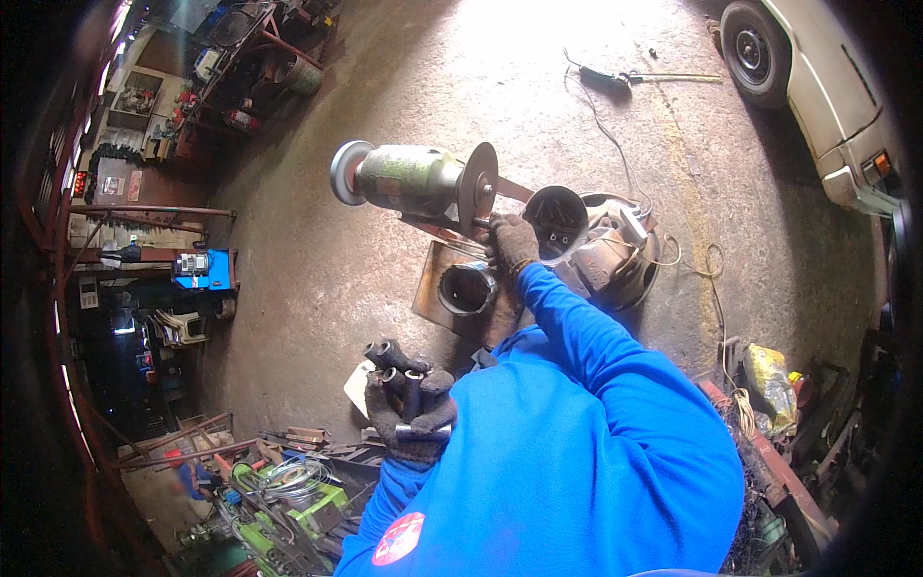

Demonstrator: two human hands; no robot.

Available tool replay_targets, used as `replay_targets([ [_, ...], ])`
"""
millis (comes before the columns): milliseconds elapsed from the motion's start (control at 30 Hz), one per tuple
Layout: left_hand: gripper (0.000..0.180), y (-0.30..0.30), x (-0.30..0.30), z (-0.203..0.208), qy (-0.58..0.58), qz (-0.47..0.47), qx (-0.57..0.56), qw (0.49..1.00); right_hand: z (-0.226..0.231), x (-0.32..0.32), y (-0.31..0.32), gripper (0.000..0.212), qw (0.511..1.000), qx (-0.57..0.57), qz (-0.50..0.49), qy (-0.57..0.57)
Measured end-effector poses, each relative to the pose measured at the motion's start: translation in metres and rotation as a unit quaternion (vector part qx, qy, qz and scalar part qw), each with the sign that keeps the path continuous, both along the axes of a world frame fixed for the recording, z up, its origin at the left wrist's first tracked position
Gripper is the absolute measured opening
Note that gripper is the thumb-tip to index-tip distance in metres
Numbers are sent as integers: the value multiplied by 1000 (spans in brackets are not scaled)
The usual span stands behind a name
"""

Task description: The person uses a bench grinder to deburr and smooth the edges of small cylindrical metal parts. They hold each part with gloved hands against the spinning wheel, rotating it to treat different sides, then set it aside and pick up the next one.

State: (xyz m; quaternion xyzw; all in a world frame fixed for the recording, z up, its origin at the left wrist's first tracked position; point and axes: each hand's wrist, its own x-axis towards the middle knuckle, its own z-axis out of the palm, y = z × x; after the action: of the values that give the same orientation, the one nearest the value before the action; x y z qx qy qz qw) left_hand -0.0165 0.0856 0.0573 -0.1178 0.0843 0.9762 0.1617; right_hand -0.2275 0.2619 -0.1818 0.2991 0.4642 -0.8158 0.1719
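Observation:
My left hand (441, 412), in a dark work glove, is closed around several short metal tubes (389, 356), some dark and one shiny, near my body at the lower left. My right hand (513, 242), also gloved, reaches forward with a short dark piece (482, 223), seemingly a tube, pinched at the face of a wheel. That wheel (478, 188) is a dark disc on the right end of a green bench grinder (413, 173). A paler wheel (351, 173) sits at its left end. The fingertips of my right hand are partly hidden.
Right of the grinder stands a round dark container (556, 219) with small metal pieces inside. Nearer lies an open pipe-like can (467, 289) on a metal plate. A cable (711, 269) trails across the floor. A pale vehicle (827, 87) stands at upper right; scrap metal (769, 471) lies at lower right.

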Motion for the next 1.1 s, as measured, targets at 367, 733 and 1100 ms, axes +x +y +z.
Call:
replay_targets([
  [367,49,5,-1,3,-20,20,-16,999,-14,2,-3,21,994,88,15,67],
  [733,51,7,-3,3,3,13,-19,1000,-12,-2,4,32,996,65,49,26],
  [1100,46,9,0,5,21,16,-32,999,-21,-4,-1,27,999,23,15,27],
])
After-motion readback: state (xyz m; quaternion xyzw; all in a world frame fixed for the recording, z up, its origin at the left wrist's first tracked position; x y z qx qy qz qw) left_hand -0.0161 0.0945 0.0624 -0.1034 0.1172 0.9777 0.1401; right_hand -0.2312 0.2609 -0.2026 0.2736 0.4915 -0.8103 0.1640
